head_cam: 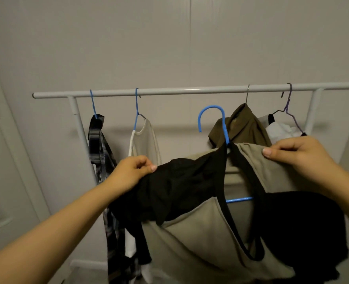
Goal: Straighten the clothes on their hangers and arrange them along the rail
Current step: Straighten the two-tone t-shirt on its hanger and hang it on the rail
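With the beige-and-black top [210,232] on its blue hanger [220,124] off the rail [190,91], both hands' fingers pinch its shoulders, left hand [132,171] and right hand [298,152]; next, probably level it and hook it above the fingers.

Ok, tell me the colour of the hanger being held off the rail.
Blue hanger, clearest in the head view.

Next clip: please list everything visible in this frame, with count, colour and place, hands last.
Rail: one, white, across the wall.
Held hanger: one, blue, off the rail, centre.
Held top: one, beige with black sleeves, on that hanger.
Plaid shirt: one, dark, far left.
Cream top: one, second from left.
Olive shirt: one, behind the held hanger.
White garment: one, far right.
Door: one, white, left edge.
Left hand: grip on black sleeve.
Right hand: grip on beige shoulder.
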